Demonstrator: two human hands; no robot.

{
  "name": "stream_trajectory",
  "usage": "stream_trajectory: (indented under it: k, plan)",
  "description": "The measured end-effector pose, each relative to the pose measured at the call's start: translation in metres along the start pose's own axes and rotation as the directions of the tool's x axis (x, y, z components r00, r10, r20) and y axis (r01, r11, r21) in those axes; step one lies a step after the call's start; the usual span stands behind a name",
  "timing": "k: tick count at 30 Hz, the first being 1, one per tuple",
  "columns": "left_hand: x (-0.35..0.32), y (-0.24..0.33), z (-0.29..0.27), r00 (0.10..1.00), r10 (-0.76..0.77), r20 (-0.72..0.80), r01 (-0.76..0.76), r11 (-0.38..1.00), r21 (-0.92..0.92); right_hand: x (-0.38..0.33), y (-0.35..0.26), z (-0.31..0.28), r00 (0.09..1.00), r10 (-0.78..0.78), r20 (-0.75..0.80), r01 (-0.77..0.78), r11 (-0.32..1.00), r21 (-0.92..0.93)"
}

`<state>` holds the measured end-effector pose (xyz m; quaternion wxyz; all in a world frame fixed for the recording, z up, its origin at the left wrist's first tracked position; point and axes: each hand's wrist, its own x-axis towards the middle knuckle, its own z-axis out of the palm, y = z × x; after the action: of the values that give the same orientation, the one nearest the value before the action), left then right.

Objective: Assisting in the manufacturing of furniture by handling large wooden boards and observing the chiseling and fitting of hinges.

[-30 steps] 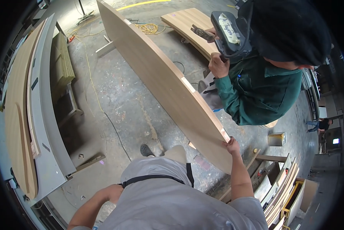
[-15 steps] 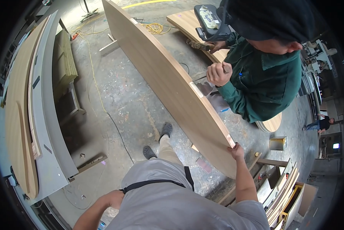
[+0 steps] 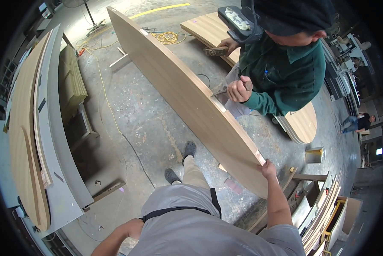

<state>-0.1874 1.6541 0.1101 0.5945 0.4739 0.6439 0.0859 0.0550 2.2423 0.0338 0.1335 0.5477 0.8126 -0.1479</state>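
A long wood panel point(image 3: 178, 94) with one curved end stands on its edge across the floor, slanting from far left to near right. My right hand point(image 3: 268, 169) grips its upper edge near the close end, beside a pale inset patch. Against my waist rests my left hand point(image 3: 134, 228), its fingers hidden. Across the panel, a co-worker in a green top has one fist round the handle of a chisel point(image 3: 219, 90), its blade at the panel's edge by another pale patch point(image 3: 218, 103). The co-worker's other hand holds a brown, blocky striking tool point(image 3: 216, 51).
To my left is a bench point(image 3: 68, 170) bearing curved wood panels point(image 3: 25, 141). More cut panels point(image 3: 300, 123) lie behind the co-worker, near a metal can point(image 3: 315, 155). Yellow cable point(image 3: 168, 37) coils on the far floor. Wood strips point(image 3: 323, 205) are stacked at near right.
The co-worker's chisel has come down to the panel's edge, and the striking tool has shifted. My right hand keeps its hold. The whole view has shifted slightly.
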Motion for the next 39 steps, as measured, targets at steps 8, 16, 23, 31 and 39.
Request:
stream_trajectory:
  k: [8, 16, 23, 31, 39]
  plan:
    - [0.002, -0.005, 0.007, 1.000, -0.010, 0.012, 0.010, 1.000, 0.025, 0.002, 0.006, 0.007, 1.000, -0.004, -0.006, 0.004, 1.000, 0.030]
    - [-0.004, -0.006, 0.015, 0.994, -0.096, 0.053, 0.096, 0.995, -0.005, 0.003, 0.010, 0.010, 0.999, -0.024, -0.036, 0.025, 0.999, 0.024]
    - [-0.005, -0.012, 0.020, 0.996, -0.058, 0.061, 0.057, 0.998, 0.013, 0.003, 0.007, 0.008, 0.999, -0.025, -0.049, 0.025, 1.000, 0.007]
    - [-0.005, -0.016, 0.023, 0.995, -0.074, 0.063, 0.069, 0.994, 0.087, 0.003, 0.000, 0.001, 1.000, 0.013, 0.018, -0.012, 0.999, -0.030]
    - [-0.001, -0.024, 0.023, 0.996, -0.022, 0.086, 0.016, 0.998, 0.065, 0.005, 0.005, 0.004, 0.999, 0.002, 0.034, 0.000, 0.998, -0.066]
